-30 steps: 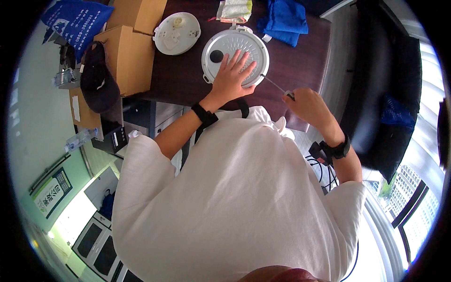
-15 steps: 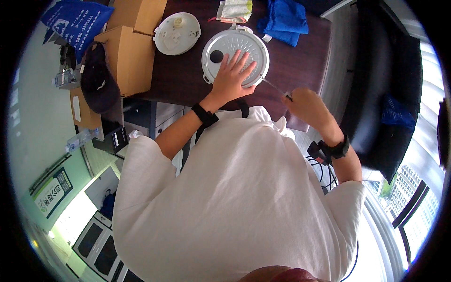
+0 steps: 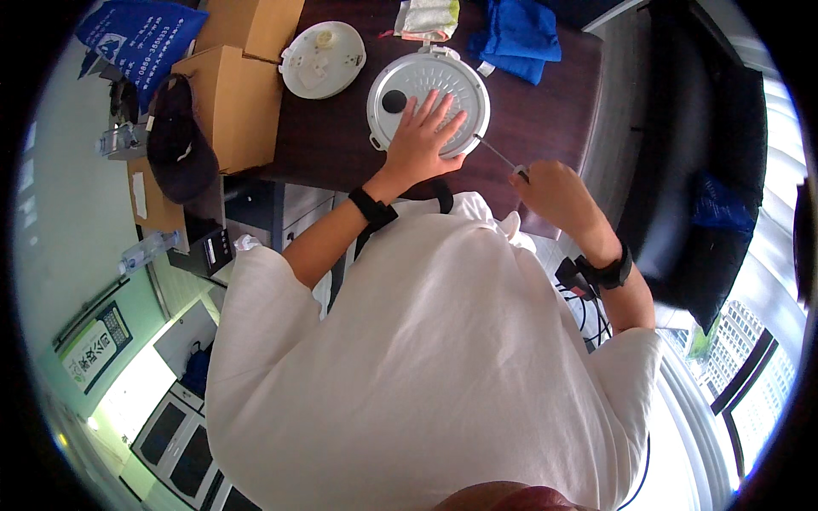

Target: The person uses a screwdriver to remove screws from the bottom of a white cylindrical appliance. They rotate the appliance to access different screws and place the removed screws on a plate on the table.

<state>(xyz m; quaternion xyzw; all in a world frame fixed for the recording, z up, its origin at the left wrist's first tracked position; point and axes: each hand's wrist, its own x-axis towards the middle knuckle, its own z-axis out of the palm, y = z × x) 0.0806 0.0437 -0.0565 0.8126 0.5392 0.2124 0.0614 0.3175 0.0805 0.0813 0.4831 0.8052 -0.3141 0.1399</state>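
Observation:
A round white appliance part, like a rice cooker lid [image 3: 426, 75], lies on the dark table; its silvery middle is dimpled and carries a black disc. My left hand [image 3: 421, 140] rests flat on it, fingers spread. In my right hand [image 3: 554, 192], to the right and nearer to me, is a screwdriver [image 3: 499, 155] with a thin metal shaft, its handle mostly hidden by my closed fingers. The shaft points up and left, and its tip meets the lid's right rim. Whether a screw sits there is too small to tell.
A white round cover [image 3: 342, 56] with small pieces in it lies left of the lid. Behind are a folded pale cloth [image 3: 430, 19] and a blue cloth [image 3: 518, 38]. Cardboard boxes [image 3: 243, 111] and a dark cap [image 3: 181, 140] stand at the left. A black sofa [image 3: 682, 196] is at the right.
The screwdriver's tip has moved slightly up and left, from the lid's outer edge onto its rim. My left hand stays in the same place on the lid.

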